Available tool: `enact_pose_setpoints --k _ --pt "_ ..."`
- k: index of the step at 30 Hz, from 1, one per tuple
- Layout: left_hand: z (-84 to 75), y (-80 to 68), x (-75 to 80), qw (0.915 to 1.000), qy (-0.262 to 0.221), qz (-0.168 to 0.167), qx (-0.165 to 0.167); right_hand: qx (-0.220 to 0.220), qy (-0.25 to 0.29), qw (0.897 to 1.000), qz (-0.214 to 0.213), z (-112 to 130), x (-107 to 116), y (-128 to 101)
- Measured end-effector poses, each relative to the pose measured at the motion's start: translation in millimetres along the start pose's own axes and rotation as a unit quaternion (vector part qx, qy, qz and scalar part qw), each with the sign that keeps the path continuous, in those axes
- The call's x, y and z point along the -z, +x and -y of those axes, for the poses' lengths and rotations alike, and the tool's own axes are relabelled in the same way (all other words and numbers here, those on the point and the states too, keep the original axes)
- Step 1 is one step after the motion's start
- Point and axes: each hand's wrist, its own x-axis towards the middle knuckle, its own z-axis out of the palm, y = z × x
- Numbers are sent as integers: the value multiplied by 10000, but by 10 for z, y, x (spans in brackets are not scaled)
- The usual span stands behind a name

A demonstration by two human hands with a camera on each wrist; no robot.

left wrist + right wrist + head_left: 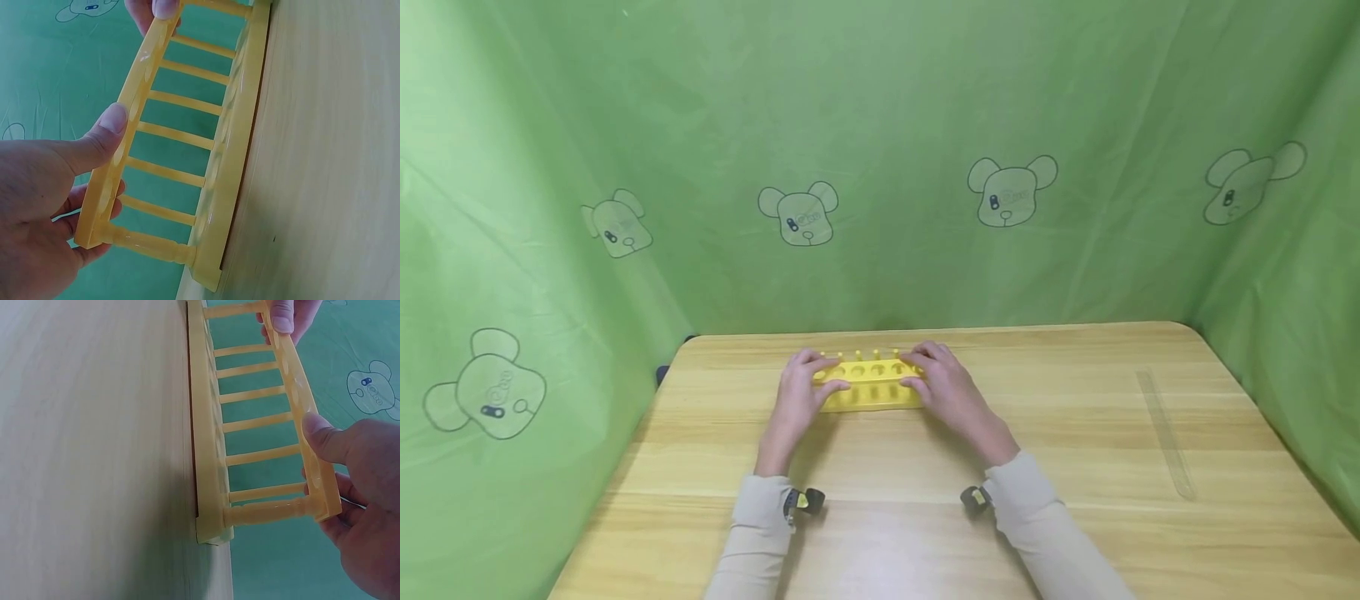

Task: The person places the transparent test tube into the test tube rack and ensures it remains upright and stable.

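A yellow plastic test tube rack point(868, 368) stands upright near the far side of the table, with a row of round holes in its top plate and thin pegs along the back. My left hand point(796, 393) grips the left end of the top plate, thumb in front and fingers behind. At the opposite end, my right hand point(953, 393) holds the same plate in a similar way. In the left wrist view, the rack's lower bar point(234, 150) lies along the tabletop, and thin rods join it to the plate. Part of each hand's fingers is hidden behind the rack.
A clear ruler point(1165, 437) lies on the right side of the wooden table point(880, 500). Green cloth point(895, 83) printed with bear heads hangs behind the table and on both sides. Each wrist carries a small black camera point(976, 500).
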Motion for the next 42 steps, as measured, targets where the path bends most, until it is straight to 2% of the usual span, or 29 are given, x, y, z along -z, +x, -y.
enact_pose_setpoints --k 14,21,42 --pt "-86 44 -104 9998 -108 133 122 -85 -87 9999 25 -85 87 -74" --pt "-118 48 -149 9999 -31 106 39 -40 -174 9998 -14 -127 114 -104" --pt "-244 105 -293 9999 -27 101 -120 -298 -41 9995 -24 -246 236 -192"
